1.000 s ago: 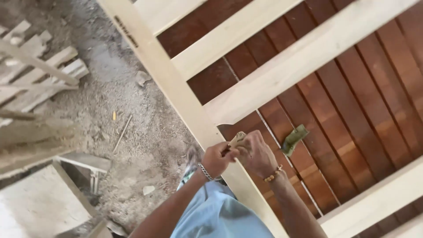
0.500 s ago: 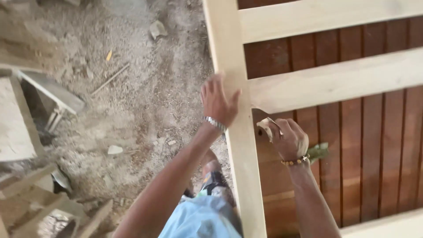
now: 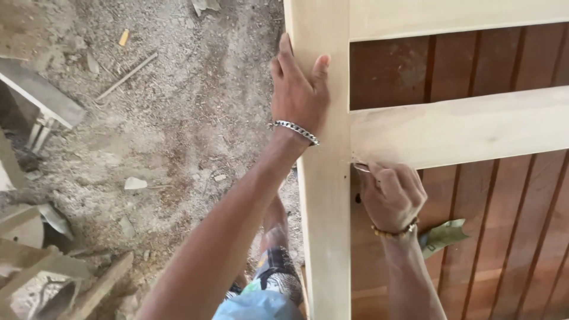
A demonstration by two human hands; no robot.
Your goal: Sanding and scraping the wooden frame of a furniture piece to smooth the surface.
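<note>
Item 1: pale wooden frame, upright rail (image 3: 320,195) centre frame, cross slat (image 3: 462,127) running right.

Item 2: my left hand (image 3: 298,89), grip released, palm flat against the rail's upper left edge.

Item 3: my right hand (image 3: 391,195), grip clenched on a small scrap, likely sandpaper (image 3: 360,168), pressed under the slat at its joint with the rail.

Handling, as I judge it: brace the rail firmly, rub with short strokes tight into the corner.

Item 4: reddish slatted panel (image 3: 504,237) behind; green folded scrap (image 3: 444,234) near my right wrist.

Item 5: sawdust floor (image 3: 178,130), offcuts lower left (image 3: 65,278).

Obstructions: the slat overhangs the corner.
</note>
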